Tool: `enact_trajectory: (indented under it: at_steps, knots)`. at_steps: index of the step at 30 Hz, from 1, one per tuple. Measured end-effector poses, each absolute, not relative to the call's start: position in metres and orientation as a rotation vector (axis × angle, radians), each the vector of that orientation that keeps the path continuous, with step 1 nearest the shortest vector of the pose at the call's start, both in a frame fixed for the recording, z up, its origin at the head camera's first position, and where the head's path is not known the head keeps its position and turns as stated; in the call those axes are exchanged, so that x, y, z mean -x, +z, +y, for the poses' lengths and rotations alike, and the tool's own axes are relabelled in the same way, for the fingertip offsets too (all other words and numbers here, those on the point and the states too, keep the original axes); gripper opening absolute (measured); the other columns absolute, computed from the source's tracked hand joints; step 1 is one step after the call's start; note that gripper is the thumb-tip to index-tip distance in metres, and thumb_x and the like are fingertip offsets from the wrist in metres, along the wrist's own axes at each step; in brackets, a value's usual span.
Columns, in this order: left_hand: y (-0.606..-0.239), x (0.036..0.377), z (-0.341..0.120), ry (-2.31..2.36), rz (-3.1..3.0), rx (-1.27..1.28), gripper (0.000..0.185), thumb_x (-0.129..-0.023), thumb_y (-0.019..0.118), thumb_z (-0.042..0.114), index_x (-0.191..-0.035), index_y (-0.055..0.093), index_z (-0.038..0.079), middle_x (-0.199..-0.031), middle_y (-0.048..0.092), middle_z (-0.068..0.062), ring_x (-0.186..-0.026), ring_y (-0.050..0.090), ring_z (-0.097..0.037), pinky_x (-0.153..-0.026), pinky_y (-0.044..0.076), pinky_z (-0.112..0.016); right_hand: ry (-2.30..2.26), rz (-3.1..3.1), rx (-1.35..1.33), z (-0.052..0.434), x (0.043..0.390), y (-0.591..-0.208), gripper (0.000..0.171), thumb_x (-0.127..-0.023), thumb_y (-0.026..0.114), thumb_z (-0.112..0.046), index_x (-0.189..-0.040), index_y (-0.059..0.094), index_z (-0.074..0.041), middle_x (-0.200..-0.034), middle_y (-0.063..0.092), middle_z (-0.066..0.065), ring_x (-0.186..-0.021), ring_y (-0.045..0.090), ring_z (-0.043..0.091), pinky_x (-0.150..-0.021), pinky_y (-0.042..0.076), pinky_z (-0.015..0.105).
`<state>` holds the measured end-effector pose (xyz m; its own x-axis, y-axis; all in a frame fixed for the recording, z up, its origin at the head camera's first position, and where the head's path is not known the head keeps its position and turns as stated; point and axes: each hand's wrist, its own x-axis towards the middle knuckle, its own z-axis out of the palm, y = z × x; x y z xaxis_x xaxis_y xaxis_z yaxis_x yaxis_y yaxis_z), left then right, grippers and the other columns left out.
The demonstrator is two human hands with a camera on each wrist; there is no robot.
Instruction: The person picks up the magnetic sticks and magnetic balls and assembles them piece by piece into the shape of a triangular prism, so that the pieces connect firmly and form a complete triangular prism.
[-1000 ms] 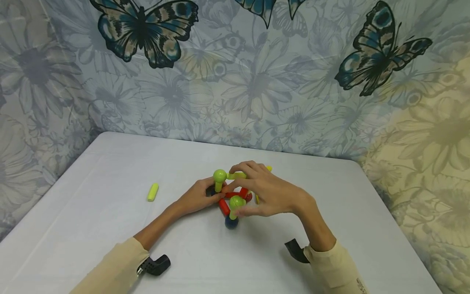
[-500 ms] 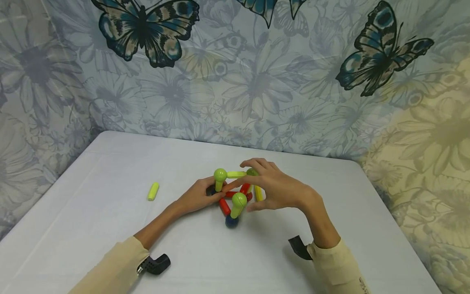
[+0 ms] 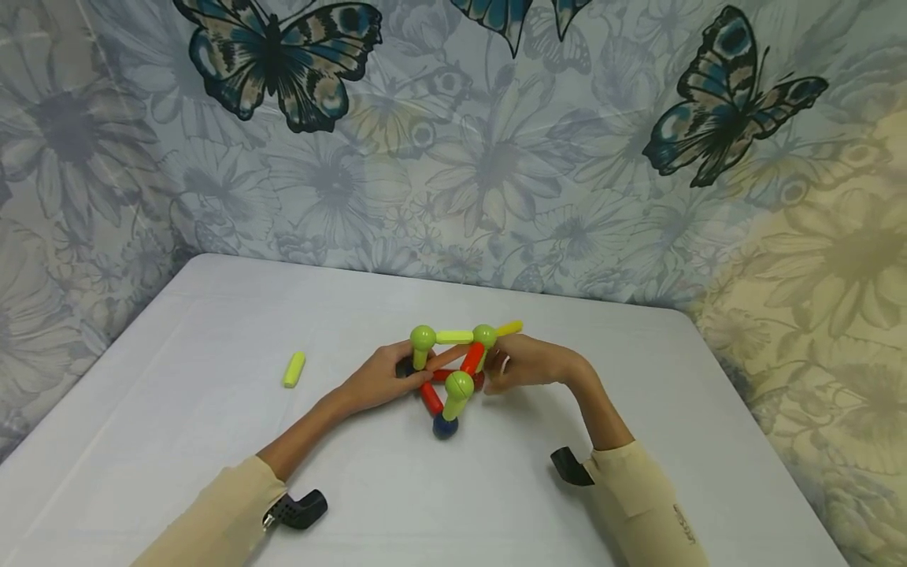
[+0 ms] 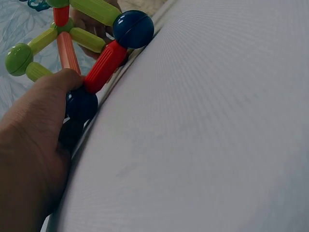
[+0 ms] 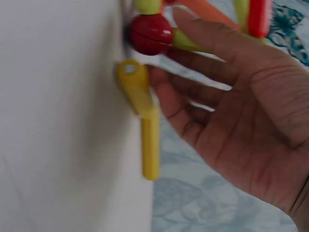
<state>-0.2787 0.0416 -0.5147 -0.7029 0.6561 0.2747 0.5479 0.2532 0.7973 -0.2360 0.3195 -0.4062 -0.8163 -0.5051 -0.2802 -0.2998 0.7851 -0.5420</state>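
A toy frame of balls and rods stands on the white table, with green balls (image 3: 459, 385) on top, red rods (image 3: 431, 398) and dark blue balls (image 3: 445, 426) below. My left hand (image 3: 386, 378) grips its lower left corner, thumb by a dark blue ball (image 4: 82, 104) and a red rod (image 4: 104, 67). At the frame's right side is my right hand (image 3: 531, 362), fingers loosely bent, the index reaching in behind a red rod. Its fingertips sit beside a dark red ball (image 5: 150, 35) and the end of a yellow rod (image 5: 135, 89). A second yellow rod (image 5: 150, 150) lies beyond.
A loose yellow-green rod (image 3: 294, 369) lies on the white table (image 3: 241, 331) to the left. One yellow rod (image 3: 509, 327) shows behind my right hand. Black wrist camera mounts (image 3: 301, 510) stick out from both sleeves. A butterfly-patterned cloth wall (image 3: 453, 157) stands behind the table.
My right hand has drawn back from the frame's top and lowered to its right side, fingers bending more. It now covers a yellow rod seen earlier. The left hand keeps its place.
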Motion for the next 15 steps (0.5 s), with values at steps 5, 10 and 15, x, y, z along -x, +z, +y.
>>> enact_trajectory:
  at_steps: [5, 10, 15]
  knots:
    - [-0.51, 0.281, 0.039, 1.385, 2.354, -1.141, 0.031, -0.1, 0.07, 0.026, -0.127, 0.065, 0.01, -0.118, 0.071, -0.004, -0.108, 0.062, -0.017, -0.102, 0.051, -0.038, -0.827, 2.449, 0.655, 0.318, 0.246, -0.425, 0.032, -0.093, 0.078, -0.011, -0.123, 0.072, -0.008, -0.103, 0.077, 0.005, -0.079, 0.062, 0.012, -0.074, 0.055, 0.025]
    - [-0.481, 0.292, 0.017, 1.119, 2.339, -1.175, 0.044, -0.101, 0.069, 0.034, -0.137, 0.06, 0.012, -0.126, 0.069, -0.006, -0.119, 0.064, -0.022, -0.108, 0.051, -0.045, -0.858, 2.44, 0.665, 0.315, 0.245, -0.427, 0.037, -0.094, 0.077, -0.007, -0.13, 0.067, -0.006, -0.114, 0.076, 0.008, -0.089, 0.067, 0.013, -0.082, 0.058, 0.027]
    - [-0.435, 0.303, -0.036, 0.593, 2.665, -0.973, 0.039, -0.101, 0.069, 0.034, -0.126, 0.064, 0.004, -0.109, 0.07, -0.012, -0.099, 0.064, -0.024, -0.09, 0.054, -0.047, -0.807, 2.47, 0.617, 0.312, 0.244, -0.424, 0.03, -0.094, 0.077, -0.01, -0.122, 0.068, -0.002, -0.105, 0.076, 0.009, -0.086, 0.066, 0.013, -0.081, 0.058, 0.026]
